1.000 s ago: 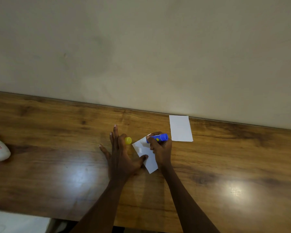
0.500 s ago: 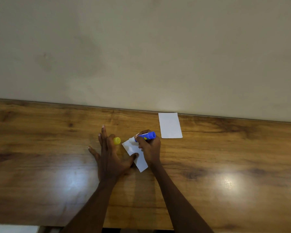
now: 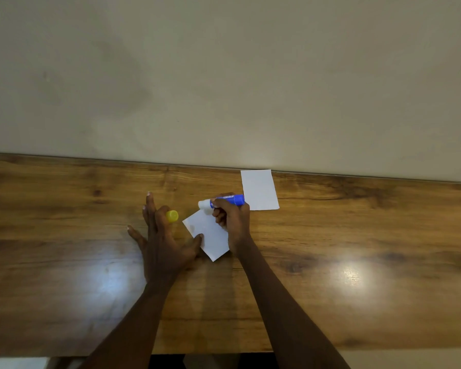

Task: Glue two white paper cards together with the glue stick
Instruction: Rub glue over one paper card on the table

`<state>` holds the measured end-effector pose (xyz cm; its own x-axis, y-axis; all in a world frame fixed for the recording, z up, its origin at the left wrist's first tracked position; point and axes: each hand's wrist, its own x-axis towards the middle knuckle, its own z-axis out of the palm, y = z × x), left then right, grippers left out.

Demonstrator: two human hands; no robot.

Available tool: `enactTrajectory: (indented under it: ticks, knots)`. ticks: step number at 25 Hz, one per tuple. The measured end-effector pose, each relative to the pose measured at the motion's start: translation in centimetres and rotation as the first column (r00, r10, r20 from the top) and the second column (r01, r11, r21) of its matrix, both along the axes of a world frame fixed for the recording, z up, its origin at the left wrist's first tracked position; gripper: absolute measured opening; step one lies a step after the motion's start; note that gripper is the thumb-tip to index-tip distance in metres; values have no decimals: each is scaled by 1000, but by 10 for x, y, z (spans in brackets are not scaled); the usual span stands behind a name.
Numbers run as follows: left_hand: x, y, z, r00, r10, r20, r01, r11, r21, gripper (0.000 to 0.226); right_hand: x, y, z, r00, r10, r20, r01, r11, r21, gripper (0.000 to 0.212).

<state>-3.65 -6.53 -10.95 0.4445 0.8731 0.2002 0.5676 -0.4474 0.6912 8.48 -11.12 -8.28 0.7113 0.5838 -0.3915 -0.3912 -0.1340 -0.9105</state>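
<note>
Dim, warm indoor light from overhead. Two broad glare patches on the glossy brown wooden tabletop point(image 3: 330, 235), one left of the forearms, one right. Soft mottled shadow across the plain beige wall point(image 3: 224, 75). Faint shadows under the hands. Wide-angle bending of the table's far edge. Slight overall softness, corners darker.

You face plain indoor room, home or office unclear: glossy wood-grain tabletop point(image 3: 357, 249) pushed against bare beige wall point(image 3: 250, 75), lamp glare on tabletop.
</note>
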Motion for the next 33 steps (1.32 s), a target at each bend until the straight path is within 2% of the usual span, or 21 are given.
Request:
enactTrajectory:
  ticks: [3,5,8,11,14,17,21,26,30,33]
  knots:
    - [1,0,0,1000,2,-8,-2,1000,-1,108,8,0,2,981,-104,-164,107,994,11,18]
    - [1,-1,0,1000,2,-10,-2,1000,2,107,8,0,2,975,-139,-171,142,990,7,26]
    - [1,-1,1,1000,0,-22,0,1000,13,107,5,2,4,991,-107,-78,110,994,27,26]
    - [1,0,-1,1000,2,-31,-1,1000,23,108,1,4,7,996,-69,-50,72,995,63,25]
    - [1,1,-2,999,0,-36,1,1000,30,109,-7,3,8,1000,-6,25,4,997,74,11]
    - [1,0,0,1000,-9,-28,9,1000,16,103,-16,1,4,989,52,136,-63,995,77,7]
    - [0,0,2,1000,-10,-8,10,1000,-8,97,-18,2,2,965,18,262,-25,999,26,15]
    - [1,0,1,1000,-12,-10,13,1000,7,110,-15,-2,-4,973,-7,232,9,1000,-6,9]
    - [0,-2,3,1000,-15,-6,15,1000,0,110,-11,-5,-6,963,34,266,-29,999,-23,20]
    - [0,-1,3,1000,-7,-9,7,1000,13,109,-11,-3,-8,951,66,302,-56,998,-40,12]
